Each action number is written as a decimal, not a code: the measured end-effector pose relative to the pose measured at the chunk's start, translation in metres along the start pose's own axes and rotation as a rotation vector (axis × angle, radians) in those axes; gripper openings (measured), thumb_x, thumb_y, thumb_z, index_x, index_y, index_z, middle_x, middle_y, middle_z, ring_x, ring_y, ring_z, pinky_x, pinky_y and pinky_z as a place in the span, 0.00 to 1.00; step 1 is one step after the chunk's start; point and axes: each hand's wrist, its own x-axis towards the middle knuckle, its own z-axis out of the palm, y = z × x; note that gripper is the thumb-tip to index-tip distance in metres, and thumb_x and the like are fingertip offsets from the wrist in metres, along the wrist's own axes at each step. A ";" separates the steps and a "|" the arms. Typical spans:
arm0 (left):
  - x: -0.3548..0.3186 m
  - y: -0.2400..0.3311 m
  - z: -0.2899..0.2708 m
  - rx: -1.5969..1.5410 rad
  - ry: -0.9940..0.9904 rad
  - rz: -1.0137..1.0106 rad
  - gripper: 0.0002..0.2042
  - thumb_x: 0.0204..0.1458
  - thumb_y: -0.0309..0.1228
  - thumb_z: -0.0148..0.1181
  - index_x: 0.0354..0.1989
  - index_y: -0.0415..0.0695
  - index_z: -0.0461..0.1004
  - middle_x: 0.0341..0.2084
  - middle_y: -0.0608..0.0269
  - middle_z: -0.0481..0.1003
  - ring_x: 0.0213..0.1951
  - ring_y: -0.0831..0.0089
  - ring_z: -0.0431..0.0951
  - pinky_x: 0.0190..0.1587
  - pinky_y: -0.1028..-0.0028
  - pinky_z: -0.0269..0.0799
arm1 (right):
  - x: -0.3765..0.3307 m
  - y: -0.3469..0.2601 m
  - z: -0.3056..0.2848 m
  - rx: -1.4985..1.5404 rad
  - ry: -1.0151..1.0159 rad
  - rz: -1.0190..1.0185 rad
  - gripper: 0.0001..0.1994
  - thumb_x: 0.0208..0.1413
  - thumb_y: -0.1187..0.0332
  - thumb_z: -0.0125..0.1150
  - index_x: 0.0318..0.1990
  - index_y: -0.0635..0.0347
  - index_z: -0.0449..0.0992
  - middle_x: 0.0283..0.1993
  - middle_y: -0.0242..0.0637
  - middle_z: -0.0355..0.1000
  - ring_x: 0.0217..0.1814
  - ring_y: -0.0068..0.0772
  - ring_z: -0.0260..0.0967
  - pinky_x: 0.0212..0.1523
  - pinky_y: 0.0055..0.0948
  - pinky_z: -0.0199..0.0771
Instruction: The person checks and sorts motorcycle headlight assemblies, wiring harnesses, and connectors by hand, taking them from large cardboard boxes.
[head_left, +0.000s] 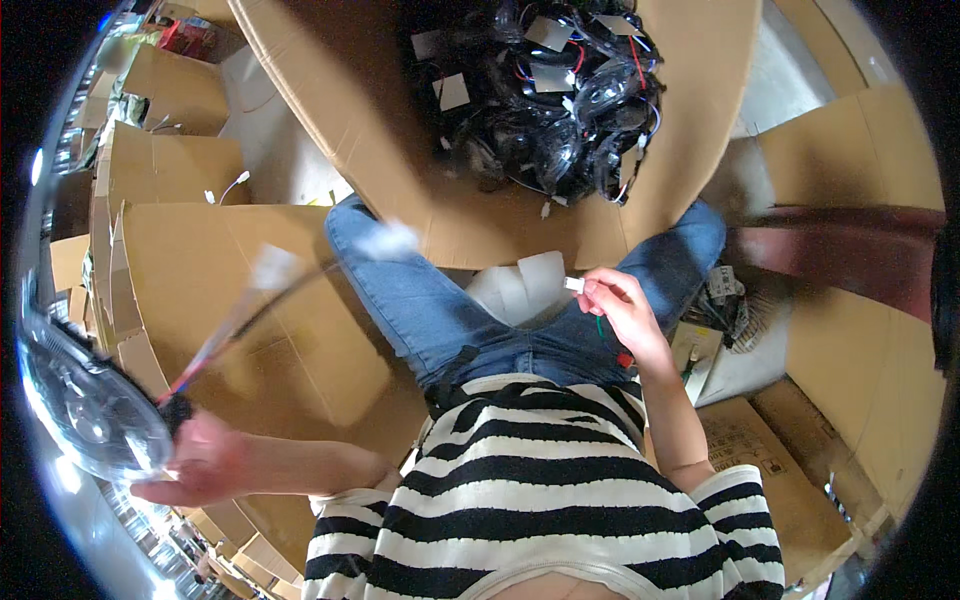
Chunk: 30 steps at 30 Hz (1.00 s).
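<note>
Off to the left, my left hand (205, 460) is closed on a clear-lensed lamp (95, 410) with a dark rim. A bundle of wires (235, 325), red, blue and black, trails from the lamp past a pale tag (272, 268). Above my left knee, a blurred white piece (388, 241) shows at the bundle's far end. My right hand (628, 312), over my lap, pinches a small white plug connector (573, 285) between thumb and fingers. A short green wire (600, 325) shows below those fingers; where it leads is hidden.
Between my knees stands a large open carton (350, 110) holding bagged black wiring (560, 130) with grey tags. Another carton (250, 400) is at my left, with a cable end (230, 188) beyond it. A dark red beam (840, 255) and more cardboard (860, 380) lie right.
</note>
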 end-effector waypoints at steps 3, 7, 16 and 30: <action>0.083 -0.033 -0.076 -0.966 -0.440 -0.328 0.23 0.54 0.40 0.36 0.51 0.32 0.55 0.52 0.41 0.56 0.52 0.48 0.59 0.54 0.49 0.51 | -0.004 -0.009 -0.001 -0.013 -0.010 0.001 0.10 0.53 0.68 0.47 0.28 0.66 0.70 0.21 0.29 0.64 0.23 0.16 0.54 0.23 0.15 0.52; 0.091 -0.047 -0.075 -0.863 -0.251 -0.352 0.32 0.53 0.50 0.30 0.55 0.32 0.47 0.57 0.44 0.46 0.59 0.51 0.44 0.58 0.48 0.38 | -0.009 -0.014 0.000 -0.052 -0.014 -0.032 0.10 0.53 0.67 0.47 0.28 0.65 0.70 0.20 0.28 0.63 0.23 0.15 0.53 0.23 0.15 0.51; -0.047 -0.070 0.025 -0.161 -0.408 -0.442 0.23 0.52 0.41 0.39 0.46 0.32 0.62 0.45 0.50 0.65 0.49 0.63 0.63 0.54 0.63 0.55 | -0.024 -0.007 -0.003 -0.039 0.017 -0.007 0.10 0.54 0.67 0.46 0.30 0.64 0.70 0.22 0.27 0.63 0.25 0.14 0.55 0.25 0.14 0.52; -0.455 -0.194 0.151 0.061 -2.380 1.295 0.12 0.46 0.29 0.43 0.37 0.44 0.71 0.37 0.57 0.70 0.44 0.60 0.66 0.48 0.62 0.59 | -0.077 0.013 -0.031 0.094 0.207 -0.023 0.06 0.51 0.70 0.48 0.31 0.63 0.70 0.25 0.29 0.66 0.29 0.16 0.60 0.32 0.19 0.62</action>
